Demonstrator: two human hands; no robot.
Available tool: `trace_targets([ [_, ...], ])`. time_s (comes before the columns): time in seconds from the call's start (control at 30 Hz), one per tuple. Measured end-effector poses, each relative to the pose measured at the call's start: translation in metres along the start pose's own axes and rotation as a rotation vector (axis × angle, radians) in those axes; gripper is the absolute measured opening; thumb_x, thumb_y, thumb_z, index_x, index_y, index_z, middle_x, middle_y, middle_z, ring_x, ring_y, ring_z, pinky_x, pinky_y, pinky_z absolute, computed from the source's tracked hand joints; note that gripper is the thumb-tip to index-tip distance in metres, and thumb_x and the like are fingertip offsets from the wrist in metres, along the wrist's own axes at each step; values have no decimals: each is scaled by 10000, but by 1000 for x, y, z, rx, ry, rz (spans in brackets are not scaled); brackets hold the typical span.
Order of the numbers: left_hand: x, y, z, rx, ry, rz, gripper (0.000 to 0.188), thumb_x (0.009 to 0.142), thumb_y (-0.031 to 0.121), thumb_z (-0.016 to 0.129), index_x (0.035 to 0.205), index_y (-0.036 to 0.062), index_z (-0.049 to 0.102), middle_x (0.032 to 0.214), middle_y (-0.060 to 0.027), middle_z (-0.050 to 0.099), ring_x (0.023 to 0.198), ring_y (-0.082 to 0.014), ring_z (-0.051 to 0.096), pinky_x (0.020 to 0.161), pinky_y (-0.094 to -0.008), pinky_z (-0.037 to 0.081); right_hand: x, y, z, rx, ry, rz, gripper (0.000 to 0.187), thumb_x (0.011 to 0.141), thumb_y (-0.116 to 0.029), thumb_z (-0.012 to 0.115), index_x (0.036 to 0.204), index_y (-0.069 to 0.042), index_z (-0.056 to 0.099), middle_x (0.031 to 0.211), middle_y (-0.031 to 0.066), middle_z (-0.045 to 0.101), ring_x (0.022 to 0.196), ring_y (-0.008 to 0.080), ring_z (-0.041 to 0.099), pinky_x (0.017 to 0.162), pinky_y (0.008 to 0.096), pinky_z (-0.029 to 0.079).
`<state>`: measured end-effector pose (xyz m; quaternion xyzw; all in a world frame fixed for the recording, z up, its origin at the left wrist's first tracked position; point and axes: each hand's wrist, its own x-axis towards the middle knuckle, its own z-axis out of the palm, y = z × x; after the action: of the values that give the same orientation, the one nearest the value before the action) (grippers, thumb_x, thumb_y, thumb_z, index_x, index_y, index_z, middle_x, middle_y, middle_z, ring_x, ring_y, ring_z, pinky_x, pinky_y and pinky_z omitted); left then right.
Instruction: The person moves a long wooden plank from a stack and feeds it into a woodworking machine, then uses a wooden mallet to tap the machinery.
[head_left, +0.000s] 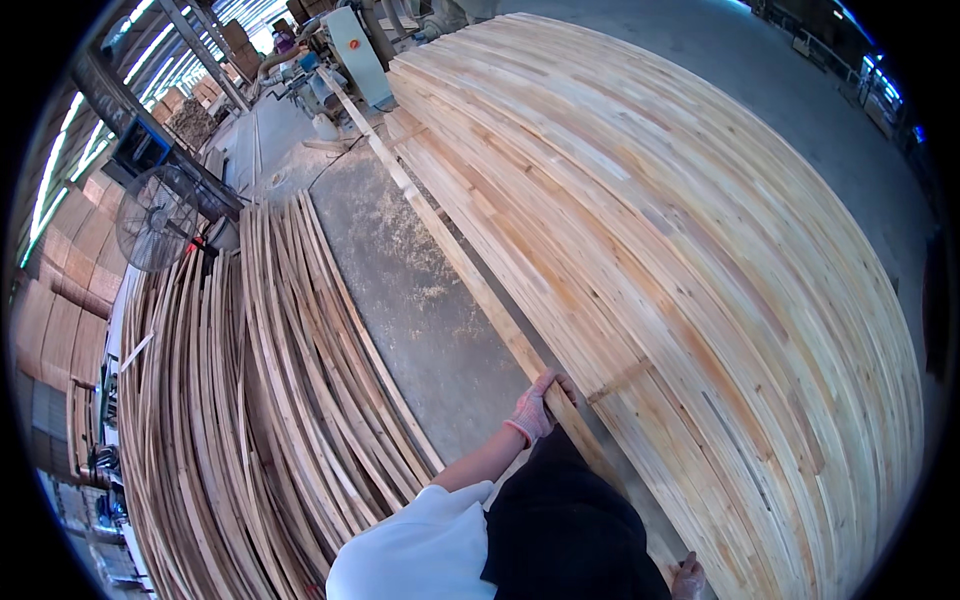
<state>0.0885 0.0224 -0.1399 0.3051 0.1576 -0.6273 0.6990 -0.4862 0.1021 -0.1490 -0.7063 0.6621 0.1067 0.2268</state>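
Observation:
A long, narrow wooden strip [470,280] slants from the machine at the far end back past my body. My left hand [540,408], in a pale glove with a reddish cuff, is closed round it in front of my dark trousers. Farther back, at the lower edge, my right hand [688,578] curls at the near part of the same strip; its fingers show only in part. My leg hides some of the wood between the two hands. Just right of the strip lies a broad stack of pale boards [640,240], laid side by side.
On the left lies a large pile of rough wooden strips [290,370]. Sawdust covers parts of the grey floor [385,260] between the piles. A machine with a pale green cabinet [357,58] stands at the far end. A round fan [157,218] stands beyond the left pile.

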Motion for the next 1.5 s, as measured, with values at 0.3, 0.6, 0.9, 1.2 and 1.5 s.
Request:
trace_targets([
  [0.3, -55, -137, -44, 490, -314, -496, 469, 936, 418, 570, 1246, 67, 566, 1222, -105, 616, 1158, -248, 553, 1008, -418, 425, 46, -157, -72, 404, -86, -14, 565, 924, -540, 476, 824, -30, 699, 782, 186, 677, 772, 318, 659, 726, 429, 488],
  [0.6, -86, -168, -5, 561, -114, -554, 382, 983, 357, 518, 1268, 107, 565, 1207, -107, 632, 1123, -235, 582, 988, -323, 458, 64, -172, -78, 287, -33, -335, 461, 913, -511, 459, 1034, -136, 699, 949, 185, 685, 940, 375, 642, 856, 468, 481],
  [0.9, -75, -108, -2, 489, -130, -226, 480, 918, 391, 621, 1229, 30, 561, 1171, -127, 653, 1001, -255, 656, 921, -387, 520, 3, 123, -85, -105, -55, 130, 601, 904, -497, 427, 808, 40, 678, 842, 279, 648, 852, 436, 621, 782, 518, 456],
  [1.2, -31, 81, 68, 529, 199, 302, 407, 939, 328, 588, 1203, 20, 549, 1101, -136, 672, 938, -262, 689, 825, -436, 587, -102, 117, -156, -62, 135, 213, 629, 954, -584, 384, 1074, -48, 688, 1055, 187, 681, 981, 365, 629, 856, 442, 504],
  [1.5, 78, 294, 87, 588, 351, 447, 391, 921, 351, 584, 1171, 51, 575, 1009, -104, 681, 853, -274, 700, 693, -439, 606, -23, -104, -177, -65, 448, -9, 408, 915, -409, 565, 987, -25, 682, 761, 108, 658, 653, 260, 636, 608, 391, 522],
])
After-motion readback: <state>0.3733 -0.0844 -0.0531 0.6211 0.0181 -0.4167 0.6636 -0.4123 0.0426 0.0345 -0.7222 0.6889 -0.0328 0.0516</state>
